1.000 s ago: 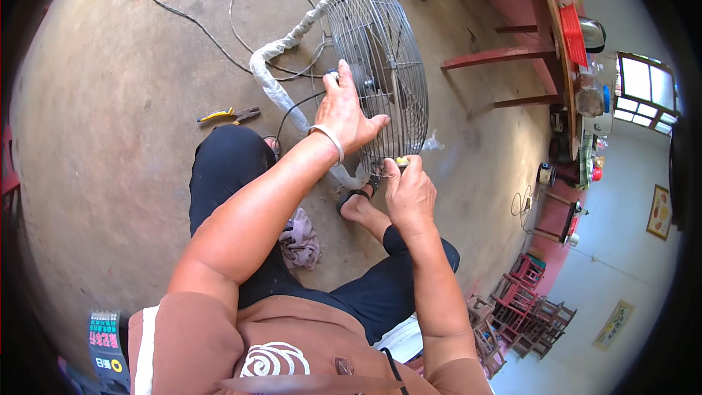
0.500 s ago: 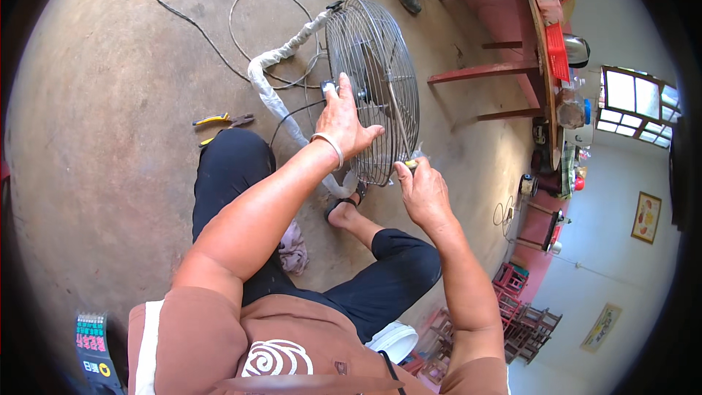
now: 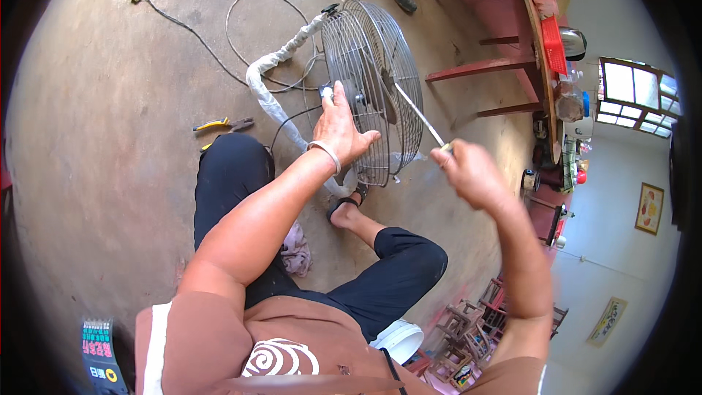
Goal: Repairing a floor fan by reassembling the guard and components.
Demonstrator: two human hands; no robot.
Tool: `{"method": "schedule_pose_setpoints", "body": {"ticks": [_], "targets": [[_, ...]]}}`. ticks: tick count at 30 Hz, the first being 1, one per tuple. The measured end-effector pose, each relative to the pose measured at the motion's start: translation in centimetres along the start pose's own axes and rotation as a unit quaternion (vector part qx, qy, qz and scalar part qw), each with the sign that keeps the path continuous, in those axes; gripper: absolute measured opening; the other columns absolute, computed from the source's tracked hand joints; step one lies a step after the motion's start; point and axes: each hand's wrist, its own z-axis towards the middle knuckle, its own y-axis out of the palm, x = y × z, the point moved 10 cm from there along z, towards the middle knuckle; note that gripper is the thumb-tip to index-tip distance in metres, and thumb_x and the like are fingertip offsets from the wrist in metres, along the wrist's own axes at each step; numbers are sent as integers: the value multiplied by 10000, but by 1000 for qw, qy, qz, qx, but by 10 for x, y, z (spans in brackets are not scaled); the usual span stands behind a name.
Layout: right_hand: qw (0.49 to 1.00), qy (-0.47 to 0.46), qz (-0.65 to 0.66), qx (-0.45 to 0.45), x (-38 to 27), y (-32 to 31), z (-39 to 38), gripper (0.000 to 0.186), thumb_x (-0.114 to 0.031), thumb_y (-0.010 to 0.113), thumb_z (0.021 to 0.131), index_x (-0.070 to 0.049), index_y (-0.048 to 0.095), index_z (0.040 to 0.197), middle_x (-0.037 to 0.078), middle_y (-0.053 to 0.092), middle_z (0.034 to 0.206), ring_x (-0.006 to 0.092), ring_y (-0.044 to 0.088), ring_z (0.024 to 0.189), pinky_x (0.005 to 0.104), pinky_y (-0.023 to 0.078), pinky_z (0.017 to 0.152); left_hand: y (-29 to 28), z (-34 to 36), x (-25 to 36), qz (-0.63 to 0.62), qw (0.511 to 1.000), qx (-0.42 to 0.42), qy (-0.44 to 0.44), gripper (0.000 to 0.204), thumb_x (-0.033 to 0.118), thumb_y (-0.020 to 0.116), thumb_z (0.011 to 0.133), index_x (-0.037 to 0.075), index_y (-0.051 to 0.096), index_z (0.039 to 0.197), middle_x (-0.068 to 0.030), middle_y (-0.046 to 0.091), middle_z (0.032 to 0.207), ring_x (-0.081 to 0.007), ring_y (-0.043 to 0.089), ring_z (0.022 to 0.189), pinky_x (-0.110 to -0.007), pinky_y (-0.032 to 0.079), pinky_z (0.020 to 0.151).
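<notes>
Your spread left hand (image 3: 341, 130) is nearer the caged fan (image 3: 380, 86) ahead, while your right hand (image 3: 474, 173) grips a screwdriver (image 3: 420, 115), its shaft slanting forward-left toward the fan.

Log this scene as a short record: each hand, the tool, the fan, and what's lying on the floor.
Left hand: at the wire-caged fan, thumb and index finger spread
Right hand: gripping a long-shafted tool, probably a screwdriver
Tool tip: toward the cage; contact unclear
Fan: white-wrapped tube curving along its left
Floor: yellow-handled pliers, crumpled cloth, cable
</notes>
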Motion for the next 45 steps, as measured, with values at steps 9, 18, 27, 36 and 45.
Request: {"method": "schedule_pose_setpoints", "body": {"ticks": [9,18,27,36,45], "targets": [[967,39,199,152,9,99,-9,408,-416,565,933,-9,579,945,237,660,788,436,640,793,507,490,700,-2,1,0,-8,1000,-2,5,1216,363,881,605,-65,123,1455,-303,395,1289,-434,525,1151,-414,453,989],[968,82,133,194,31,90,-8,428,-453,524,941,-26,547,970,236,662,822,447,635,806,533,486,707,-10,-3,0,-32,999,-5,-31,1318,637,821,556,-70,160,1451,-300,353,1358,-428,470,1235,-418,420,1030],[957,127,163,205,72,72,-26,444,-468,511,942,-27,564,954,230,670,831,432,644,823,521,497,717,-13,-10,-52,-4,996,-14,-93,1190,650,779,603,-88,281,1393,-325,398,1363,-417,436,1274,-429,391,1048],[962,109,195,155,53,76,-42,450,-456,510,944,-10,560,978,232,679,881,406,659,860,492,513,758,-27,-16,-28,71,993,40,-83,1083,576,798,619,-145,376,1308,-335,525,1254,-395,527,1198,-395,408,1023],[953,91,223,184,92,83,-60,478,-482,519,933,-9,578,969,232,675,884,403,655,866,488,514,758,-30,-35,-41,21,998,-1,-64,937,484,827,675,-120,409,1258,-219,584,1159,-254,577,1065,-335,445,934]]}}
